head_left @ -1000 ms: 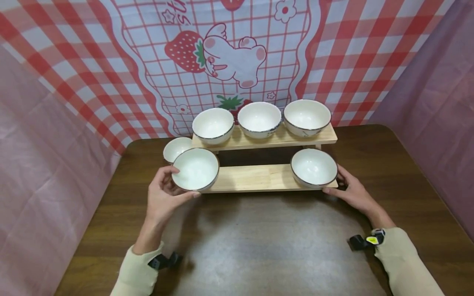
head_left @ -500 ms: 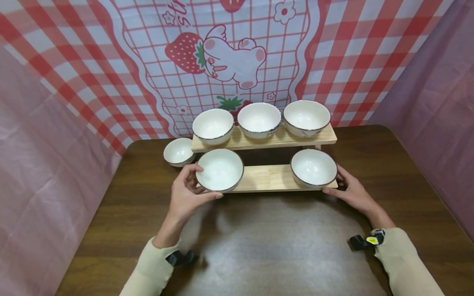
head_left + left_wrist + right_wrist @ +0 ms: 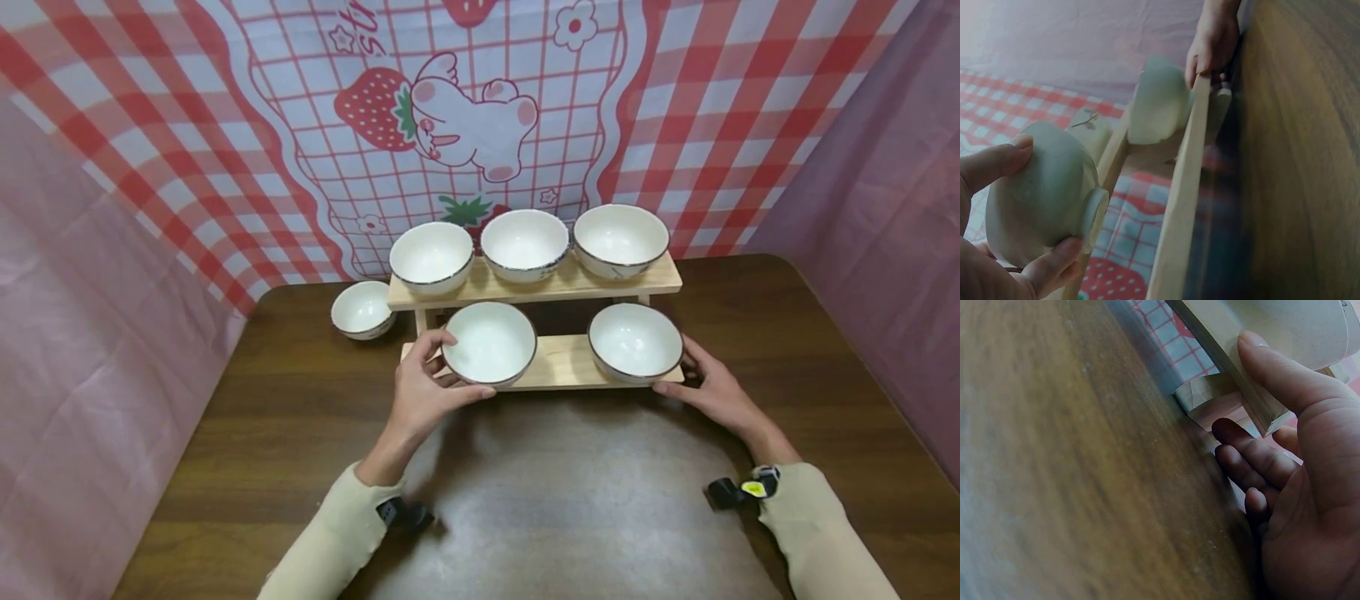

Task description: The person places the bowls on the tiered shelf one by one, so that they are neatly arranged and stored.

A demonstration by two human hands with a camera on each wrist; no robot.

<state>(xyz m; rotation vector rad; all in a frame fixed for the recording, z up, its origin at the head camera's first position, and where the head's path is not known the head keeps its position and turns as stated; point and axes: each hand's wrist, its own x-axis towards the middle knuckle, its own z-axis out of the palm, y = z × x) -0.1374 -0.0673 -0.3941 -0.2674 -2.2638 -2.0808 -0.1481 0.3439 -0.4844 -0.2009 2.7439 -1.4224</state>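
Note:
My left hand (image 3: 426, 387) grips a white bowl (image 3: 491, 343) with a dark rim, thumb and fingers spread around its left side. In the left wrist view this bowl (image 3: 1041, 194) is tilted, its foot ring beside the rack's boards. The bowl overlaps the lower board of a two-tier wooden rack (image 3: 558, 367). At the board's right end, my right hand (image 3: 712, 387) holds the rack, its thumb lying along the upper side close by a second white bowl (image 3: 636, 340). The right wrist view shows the other fingers (image 3: 1254, 456) curled below the board end (image 3: 1266, 419).
Three white bowls stand on the upper board: a left bowl (image 3: 432, 254), a middle bowl (image 3: 525, 243) and a right bowl (image 3: 621, 237). A smaller bowl (image 3: 363, 310) sits on the brown table (image 3: 247, 433) left of the rack. Behind hangs a red checked cloth (image 3: 697, 125).
My left hand has carried its bowl to the right along the lower board, uncovering the small bowl and the board's left end. My right hand stays in place.

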